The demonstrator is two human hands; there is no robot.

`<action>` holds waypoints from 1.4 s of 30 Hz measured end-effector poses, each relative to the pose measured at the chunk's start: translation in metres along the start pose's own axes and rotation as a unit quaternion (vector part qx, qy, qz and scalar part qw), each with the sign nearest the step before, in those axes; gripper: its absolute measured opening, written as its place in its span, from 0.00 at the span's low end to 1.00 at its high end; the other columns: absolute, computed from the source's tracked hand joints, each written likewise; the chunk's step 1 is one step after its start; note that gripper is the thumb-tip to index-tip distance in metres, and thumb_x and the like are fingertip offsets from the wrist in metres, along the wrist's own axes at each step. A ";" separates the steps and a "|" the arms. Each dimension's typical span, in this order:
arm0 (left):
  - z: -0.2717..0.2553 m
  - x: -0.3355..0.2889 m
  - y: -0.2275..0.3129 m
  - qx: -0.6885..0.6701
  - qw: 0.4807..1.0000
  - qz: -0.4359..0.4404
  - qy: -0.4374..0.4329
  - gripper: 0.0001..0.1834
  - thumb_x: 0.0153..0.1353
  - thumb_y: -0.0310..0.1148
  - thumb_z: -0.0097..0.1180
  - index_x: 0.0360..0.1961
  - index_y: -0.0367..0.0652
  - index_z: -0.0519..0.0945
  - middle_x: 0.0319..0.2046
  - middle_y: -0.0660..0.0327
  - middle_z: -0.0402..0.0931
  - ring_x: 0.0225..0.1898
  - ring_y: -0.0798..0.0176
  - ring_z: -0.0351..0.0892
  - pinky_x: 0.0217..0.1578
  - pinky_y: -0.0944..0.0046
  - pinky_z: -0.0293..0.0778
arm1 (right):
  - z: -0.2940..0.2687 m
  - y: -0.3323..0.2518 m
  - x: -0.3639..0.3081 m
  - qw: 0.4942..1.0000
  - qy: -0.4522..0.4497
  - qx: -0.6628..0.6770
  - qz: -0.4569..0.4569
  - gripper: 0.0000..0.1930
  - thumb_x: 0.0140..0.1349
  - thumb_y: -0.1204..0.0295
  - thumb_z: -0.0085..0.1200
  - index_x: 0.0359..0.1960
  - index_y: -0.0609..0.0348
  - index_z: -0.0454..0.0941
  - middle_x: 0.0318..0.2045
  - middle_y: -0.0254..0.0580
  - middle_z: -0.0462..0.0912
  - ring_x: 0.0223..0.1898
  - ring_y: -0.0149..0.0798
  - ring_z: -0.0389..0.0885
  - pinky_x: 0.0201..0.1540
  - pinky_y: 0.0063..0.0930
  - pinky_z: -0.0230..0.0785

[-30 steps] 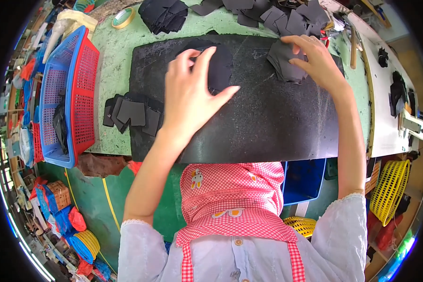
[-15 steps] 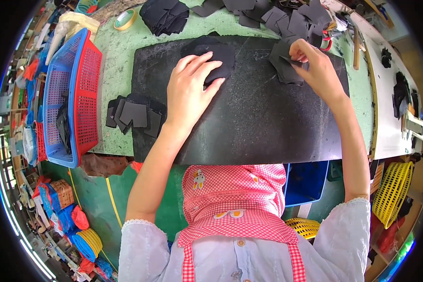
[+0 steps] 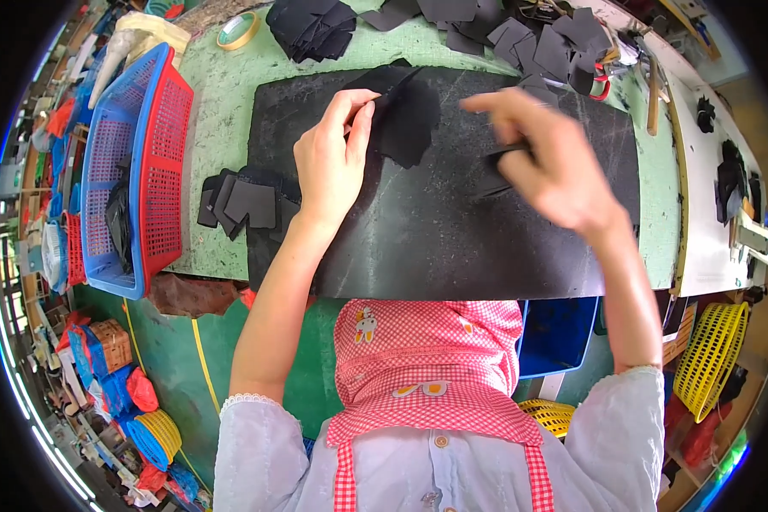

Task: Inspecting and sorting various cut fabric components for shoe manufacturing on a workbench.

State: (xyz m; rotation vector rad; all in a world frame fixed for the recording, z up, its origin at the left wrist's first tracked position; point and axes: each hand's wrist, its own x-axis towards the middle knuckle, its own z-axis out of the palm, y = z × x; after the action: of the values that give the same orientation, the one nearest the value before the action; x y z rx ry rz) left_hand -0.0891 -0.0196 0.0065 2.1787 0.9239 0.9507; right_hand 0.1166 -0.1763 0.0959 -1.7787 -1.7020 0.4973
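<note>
My left hand (image 3: 334, 154) pinches the raised edge of a thin black cut piece (image 3: 408, 119) between thumb and forefinger. That piece lies with others on a large dark board (image 3: 418, 247) on the table. My right hand (image 3: 546, 158) is smeared by motion over the board's right part, its forefinger stretched toward the left. Under its thumb is a small dark piece (image 3: 492, 177), seemingly held by the thumb and curled fingers. More black pieces (image 3: 538, 87) lie just beyond the right hand. Left of my left forearm is a small pile of grey-black pieces (image 3: 249, 203).
A blue and red plastic basket (image 3: 164, 171) stands at the table's left. Along the back lie a tape roll (image 3: 238, 31), a stack of black pieces (image 3: 311, 27), many loose ones (image 3: 563, 49) and red-handled scissors (image 3: 602, 87). A blue bin (image 3: 557, 337) sits below the front edge.
My right hand has left the pieces at the board's far right, moving nearer and leftward with a dark piece. My left hand, earlier spread over the pieces, now pinches and lifts an edge.
</note>
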 end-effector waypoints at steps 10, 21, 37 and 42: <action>-0.049 -0.059 -0.002 -0.184 0.977 0.104 0.030 0.09 0.71 0.26 0.60 0.50 0.35 0.82 0.52 0.48 0.85 0.56 0.54 0.85 0.60 0.52 0.79 | 0.037 0.031 0.006 0.989 0.036 0.142 0.010 0.08 0.58 0.81 0.50 0.36 0.65 0.63 0.42 0.57 0.86 0.51 0.50 0.85 0.59 0.40 0.74; 0.019 -0.050 0.074 -0.106 0.971 0.163 -0.139 0.34 0.59 0.21 0.60 0.69 0.43 0.73 0.69 0.55 0.70 0.70 0.48 0.70 0.70 0.46 0.64 | 0.023 0.018 -0.040 0.972 0.163 -0.135 0.104 0.12 0.56 0.82 0.56 0.39 0.58 0.69 0.35 0.46 0.88 0.41 0.51 0.88 0.46 0.37 0.78; -0.044 -0.059 0.065 -0.282 0.895 -0.238 -0.251 0.13 0.73 0.33 0.61 0.32 0.39 0.76 0.22 0.69 0.75 0.24 0.75 0.78 0.25 0.75 0.66 | 0.050 -0.019 -0.051 0.850 -0.037 0.444 0.282 0.08 0.75 0.74 0.55 0.48 0.65 0.72 0.36 0.44 0.87 0.36 0.34 0.91 0.36 0.23 0.81; -0.069 -0.074 0.044 -0.178 0.882 -0.296 -0.320 0.14 0.71 0.37 0.65 0.30 0.42 0.78 0.22 0.66 0.80 0.20 0.72 0.83 0.16 0.74 0.63 | 0.068 -0.017 -0.041 0.894 -0.110 0.318 0.297 0.08 0.71 0.72 0.61 0.39 0.66 0.80 0.28 0.39 0.87 0.29 0.29 0.89 0.30 0.20 0.79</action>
State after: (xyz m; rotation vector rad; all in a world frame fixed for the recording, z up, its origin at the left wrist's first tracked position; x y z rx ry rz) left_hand -0.1645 -0.0868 0.0503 1.5666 0.8991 0.0654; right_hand 0.0549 -0.2055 0.0510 -1.7337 -0.9011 1.3869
